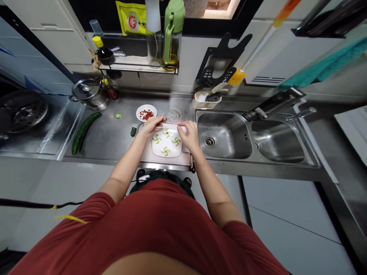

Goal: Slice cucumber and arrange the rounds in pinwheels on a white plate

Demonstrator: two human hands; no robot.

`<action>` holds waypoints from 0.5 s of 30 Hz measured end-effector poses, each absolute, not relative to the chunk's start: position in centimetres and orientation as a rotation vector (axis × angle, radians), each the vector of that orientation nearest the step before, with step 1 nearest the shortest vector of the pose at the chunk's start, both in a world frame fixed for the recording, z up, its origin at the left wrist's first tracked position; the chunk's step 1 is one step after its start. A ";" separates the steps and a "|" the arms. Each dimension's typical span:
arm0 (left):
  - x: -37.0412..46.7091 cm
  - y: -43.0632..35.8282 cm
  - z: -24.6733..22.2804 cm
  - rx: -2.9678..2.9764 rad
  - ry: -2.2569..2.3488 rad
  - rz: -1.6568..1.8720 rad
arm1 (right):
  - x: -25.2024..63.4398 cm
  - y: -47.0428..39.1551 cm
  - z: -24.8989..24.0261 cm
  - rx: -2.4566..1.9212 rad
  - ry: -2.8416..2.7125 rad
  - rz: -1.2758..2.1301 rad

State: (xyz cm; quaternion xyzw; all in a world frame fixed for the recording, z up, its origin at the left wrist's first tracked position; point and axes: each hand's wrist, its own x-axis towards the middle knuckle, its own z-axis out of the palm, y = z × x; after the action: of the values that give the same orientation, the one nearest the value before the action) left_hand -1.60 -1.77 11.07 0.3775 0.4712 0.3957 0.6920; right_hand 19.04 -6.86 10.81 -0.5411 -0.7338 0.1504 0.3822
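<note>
A white square plate (pixel 167 146) lies on a cutting board (pixel 146 154) at the counter's front edge. Several pinwheels of green-edged cucumber slices (pixel 165 151) are arranged on it, and the far one has a red bit at its centre. Over the plate's far left corner, my left hand (pixel 149 126) pinches a small red piece (pixel 165 119) at its fingertips. My right hand (pixel 189 133) is over the far right corner, thumb and fingers closed together; whatever they may hold is too small to make out. Beyond my left hand sits a round white plate (pixel 138 113) of chopped red pieces (pixel 146 114).
A whole cucumber (pixel 85 131) lies at left, with a cucumber stub (pixel 133 131) and a slice (pixel 118 115) nearer the board. A clear dish (pixel 173 114) stands behind the plate. To the right is a double sink (pixel 226 133); a steel pot (pixel 90 93) stands back left.
</note>
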 end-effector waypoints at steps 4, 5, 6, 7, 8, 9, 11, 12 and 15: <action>-0.5 -2.9 12.3 0.989 1.074 0.777 | 19.6 -5.8 12.6 -1.252 -1.988 0.382; -0.3 -3.1 12.5 1.010 1.074 0.756 | 19.7 -5.7 12.8 -1.222 -2.013 0.384; -0.2 -3.3 12.5 1.024 1.071 0.737 | 19.8 -5.7 12.9 -1.196 -2.037 0.386; -0.1 -3.4 12.5 1.033 1.069 0.723 | 19.9 -5.6 13.0 -1.177 -2.058 0.386; 0.0 -3.6 12.5 1.038 1.068 0.713 | 19.9 -5.7 13.1 -1.164 -2.076 0.386; 0.0 -3.7 12.5 1.042 1.068 0.705 | 19.9 -5.7 13.2 -1.157 -2.093 0.384; 0.1 -3.8 12.4 1.050 1.068 0.689 | 19.8 -5.8 13.2 -1.154 -2.116 0.379; 0.1 -3.9 12.4 1.055 1.068 0.681 | 19.7 -5.9 13.2 -1.155 -2.124 0.376; 0.1 -4.1 12.5 1.073 1.078 0.661 | 19.6 -6.0 13.1 -1.154 -2.145 0.378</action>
State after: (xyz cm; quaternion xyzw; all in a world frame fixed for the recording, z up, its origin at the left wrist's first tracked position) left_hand 0.06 -4.07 12.46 0.4770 0.4792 0.2938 0.6756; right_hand 19.60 -6.04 13.15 -0.4417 -0.8209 0.1446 0.3319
